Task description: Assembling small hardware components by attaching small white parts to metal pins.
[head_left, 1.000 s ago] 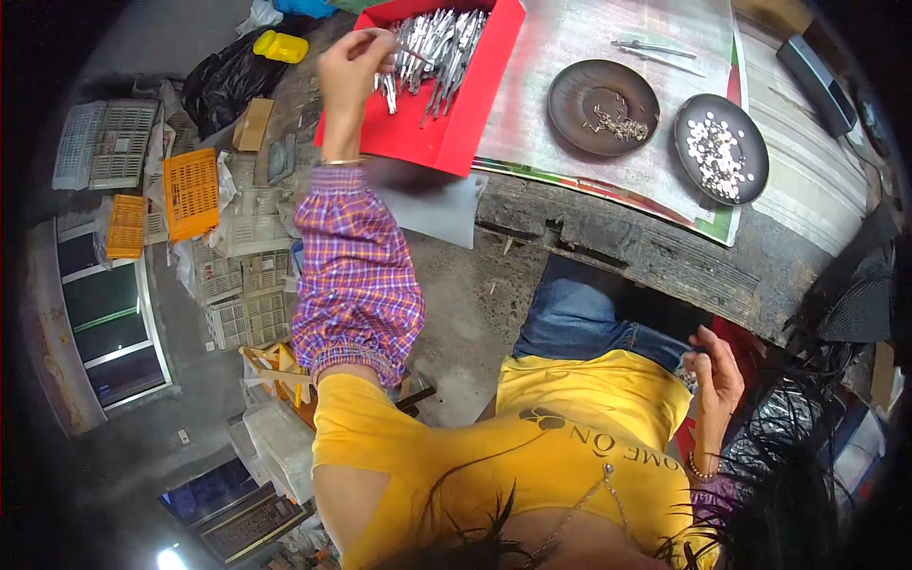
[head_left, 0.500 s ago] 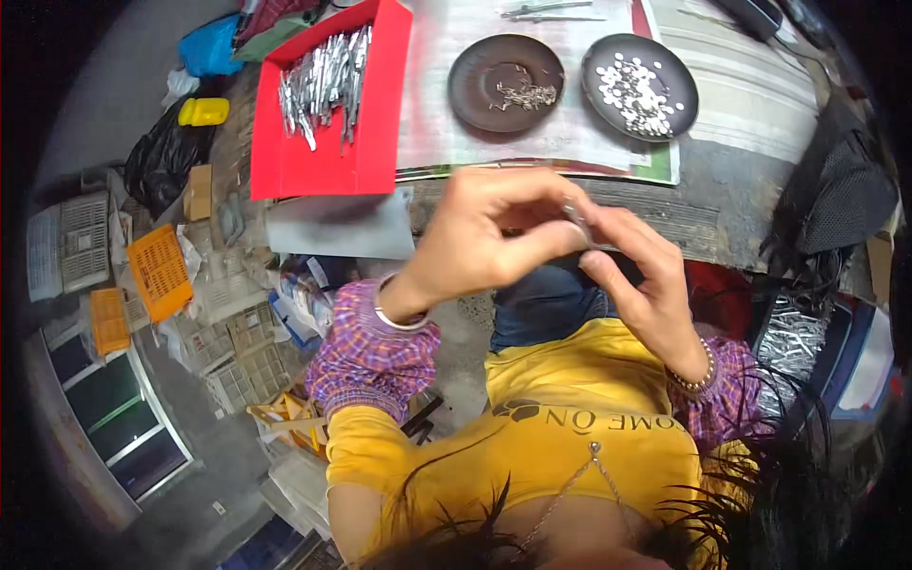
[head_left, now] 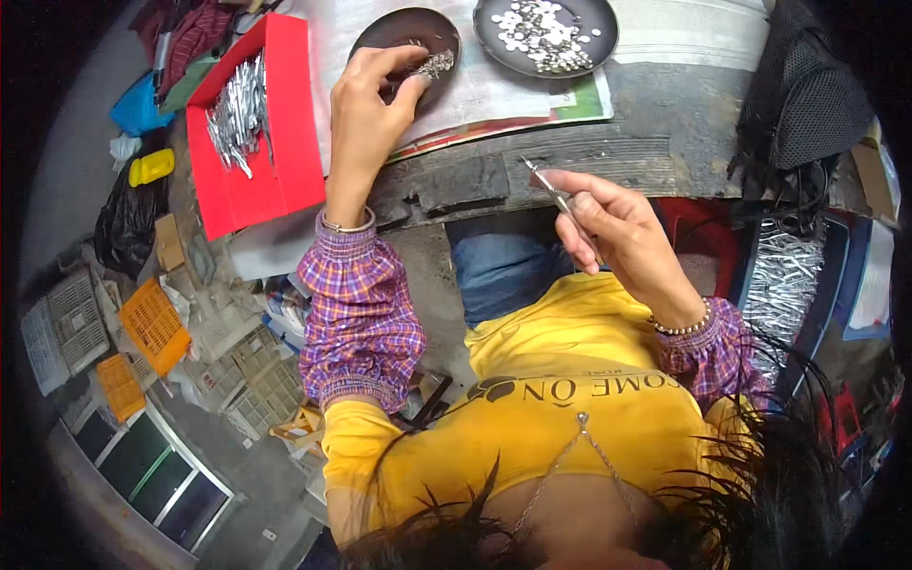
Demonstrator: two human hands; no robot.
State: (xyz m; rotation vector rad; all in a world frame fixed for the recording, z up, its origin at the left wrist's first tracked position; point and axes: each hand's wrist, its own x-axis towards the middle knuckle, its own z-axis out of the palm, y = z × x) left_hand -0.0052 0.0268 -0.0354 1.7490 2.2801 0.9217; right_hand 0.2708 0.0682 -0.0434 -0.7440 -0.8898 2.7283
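Observation:
My left hand (head_left: 372, 109) reaches over the dark round plate (head_left: 382, 34) of small metal pins (head_left: 437, 65). Its thumb and forefinger are apart, with the tips at the pins. Between the fingers and thumb of my right hand (head_left: 617, 223) is a slim silver metal piece (head_left: 560, 198), held slantwise in front of the table edge. Its narrow end points up and left, away from my body. To the right of the pins stands a second dark plate (head_left: 608, 38) with many small white and dark discs (head_left: 541, 33).
A red box (head_left: 294, 142) with many slim silver pieces (head_left: 239, 114) stands at the left. Printed sheets (head_left: 489, 104) lie under the plates on the worn table (head_left: 655, 152). A black mesh bag (head_left: 822, 109) hangs at the right, above a bin of silver pieces (head_left: 784, 285).
My hands, together half a second ago, have separated. The left went forward and left to the pin plate; the right keeps the silver piece near the table edge. The view has shifted.

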